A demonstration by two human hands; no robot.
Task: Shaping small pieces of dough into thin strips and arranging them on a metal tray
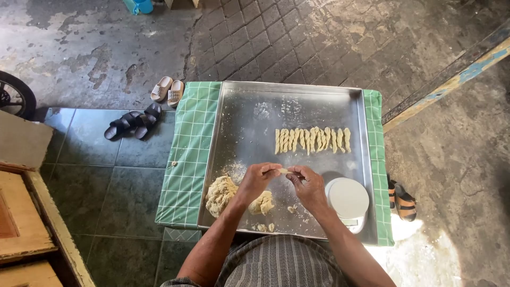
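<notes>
My left hand [258, 179] and my right hand [307, 186] meet over a large metal tray [249, 122], pinching a small piece of pale dough [284, 170] between their fingertips. A lump of dough [221, 194] lies at the tray's near left, and a smaller lump [264, 204] sits just under my left wrist. A row of several twisted dough sticks [312, 140] lies across the tray's right half. Crumbs of dough are scattered near the front edge.
A round white kitchen scale [348, 200] stands at the tray's near right corner. The tray rests on a green checked cloth [188, 154]. Dark sandals [133, 123] and light sandals [167, 90] lie on the floor at left; another sandal [405, 203] lies at right. Wooden furniture [26, 212] stands at far left.
</notes>
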